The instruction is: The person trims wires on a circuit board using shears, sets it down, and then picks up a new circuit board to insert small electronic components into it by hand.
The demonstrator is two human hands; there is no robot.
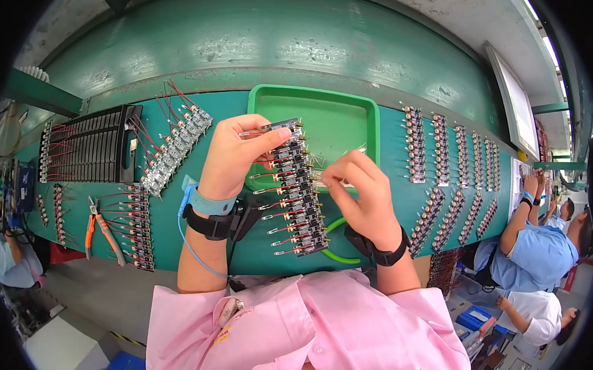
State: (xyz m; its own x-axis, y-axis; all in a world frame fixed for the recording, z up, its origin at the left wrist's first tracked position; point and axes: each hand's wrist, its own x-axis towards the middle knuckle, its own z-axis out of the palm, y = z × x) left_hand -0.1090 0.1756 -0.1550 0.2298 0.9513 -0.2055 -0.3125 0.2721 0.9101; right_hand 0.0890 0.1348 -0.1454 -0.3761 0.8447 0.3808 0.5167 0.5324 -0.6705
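Black component strip [300, 188] with red wires in the left hand [232, 155]; green tray [337, 120] behind it; pink sleeves [303, 327] below.

A teal-green counter [220, 251] curves across the view, backed by a scuffed green wall panel [257, 41]. A white board [519, 109] hangs on the right, strip lights [547, 38] glow above, grey floor [96, 303] below.

I see a green tray [346, 110] of smooth, slightly glossy plastic on a matt teal work surface [390, 201], scuffed further back. The strip of black components [300, 191] looks like matt plastic with bright metal pins. The orange plier grips [90, 230] seem rubbery, perhaps. My sleeves [302, 323] are pink woven cloth.
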